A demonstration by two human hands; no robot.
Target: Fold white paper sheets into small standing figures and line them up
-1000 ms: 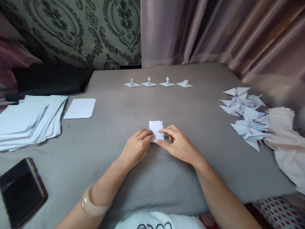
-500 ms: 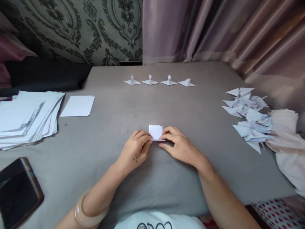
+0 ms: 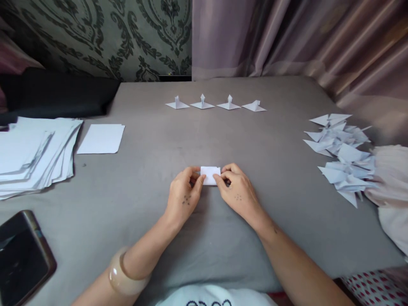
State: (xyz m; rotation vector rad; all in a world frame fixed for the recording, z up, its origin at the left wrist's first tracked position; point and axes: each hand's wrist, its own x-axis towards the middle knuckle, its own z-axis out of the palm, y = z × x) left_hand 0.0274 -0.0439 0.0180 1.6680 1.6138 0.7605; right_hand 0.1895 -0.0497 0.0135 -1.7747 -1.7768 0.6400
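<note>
Spanning the gap between the person's hands, a folded white paper [image 3: 210, 175] lies low over the grey surface [image 3: 153, 136]. The left hand [image 3: 184, 193] is clamped on its left end, thumb towards the person; the right hand [image 3: 239, 191] grips the other end likewise, thumb on the paper's face. A bangle [image 3: 123, 276] circles the left forearm. Beyond both hands stands a row of folded figures [image 3: 202, 104]. Well left of the left hand lie square sheets [image 3: 101, 139], a larger paper stack [image 3: 24, 153] and, nearer the person, a phone [image 3: 24, 255]. Well right of the right hand sits a heap of folded paper pieces [image 3: 349, 159], beside pale cloth [image 3: 390, 178].
</note>
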